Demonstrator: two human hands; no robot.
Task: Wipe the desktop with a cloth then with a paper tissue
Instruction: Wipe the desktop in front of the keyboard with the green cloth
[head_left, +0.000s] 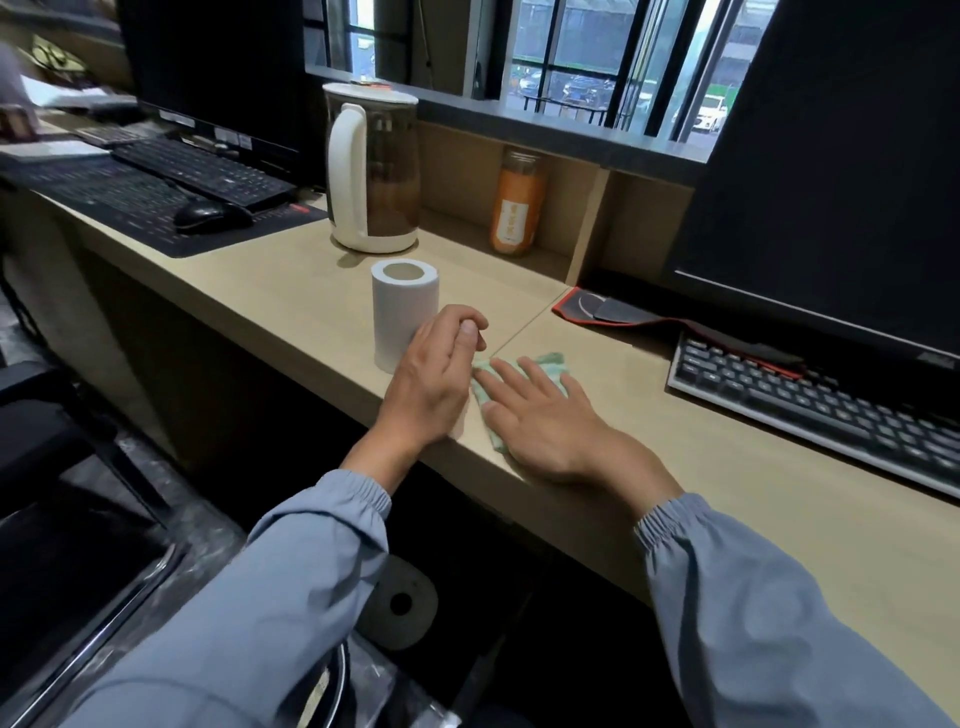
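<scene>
near the bench (727, 493) front edge, the right hand (540, 415) lay flat and unclenched, pressing the cloth (551, 364); at its 9 o'clock the left hand (434, 382) was loosely curled, empty, beside the tissue roll (402, 306). even pressure and overlapping strokes would likely wipe best.

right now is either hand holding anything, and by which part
Nothing is gripped. The right hand presses flat on the green cloth; the left hand is loosely curled and empty.

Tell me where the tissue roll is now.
Head view: the tissue roll stands upright on the desktop, left of centre, between the kettle behind it and the left hand in front.
</scene>
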